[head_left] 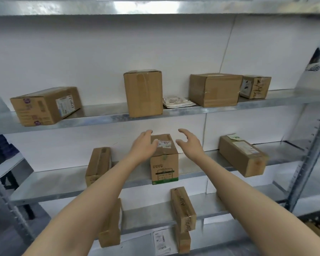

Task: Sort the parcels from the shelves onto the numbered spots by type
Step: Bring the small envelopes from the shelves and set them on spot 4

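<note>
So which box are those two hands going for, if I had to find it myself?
Look at the metal shelving, second shelf below the top. Three cartons sit there; it is the middle one, the box with green print, between the left hand and right hand. Only it has a green band along its base.

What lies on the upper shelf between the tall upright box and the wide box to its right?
In the head view, a small stack of flat white mailer envelopes lies on the shelf between the tall upright box and the wide box.
</note>
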